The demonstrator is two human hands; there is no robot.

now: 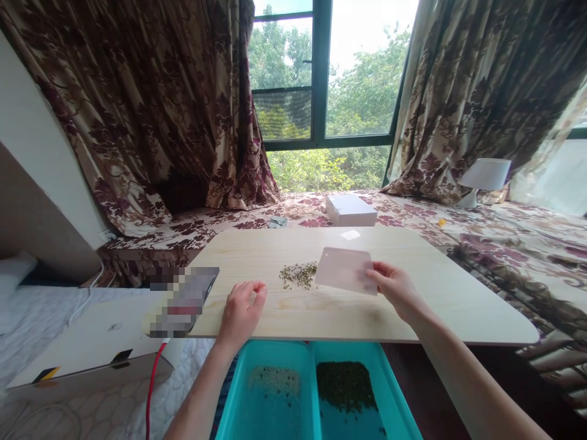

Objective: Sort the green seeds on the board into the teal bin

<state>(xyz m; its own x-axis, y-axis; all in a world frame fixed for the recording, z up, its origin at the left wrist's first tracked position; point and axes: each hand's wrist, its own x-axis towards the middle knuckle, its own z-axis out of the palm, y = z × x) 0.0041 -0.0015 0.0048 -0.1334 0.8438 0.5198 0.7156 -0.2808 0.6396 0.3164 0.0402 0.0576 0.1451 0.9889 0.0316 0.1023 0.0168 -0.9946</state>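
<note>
My right hand [389, 282] pinches the right edge of a translucent plastic scraper [343, 269], a thin flat sheet with a small hole in one corner. The scraper is tilted over the pale wooden tabletop [270, 315], its left edge beside a loose patch of small greenish beans [296, 275]. Left of the beans, my left hand [243, 307] rests near the table with curled fingers and thumb close together, apparently empty. Below the front edge sits a turquoise two-part tub [313, 397]. Pale grains [275, 380] lie in its left compartment, and a dark green bean heap [346, 385] fills part of the right.
A pixelated tablet-like device [183, 305] with a red cable [152, 385] lies on the table's left end. A white paper piece [350, 234] is near the far edge. Behind stand a white box [351, 210] and a lamp [485, 176]. A white carton [92, 342] is at left.
</note>
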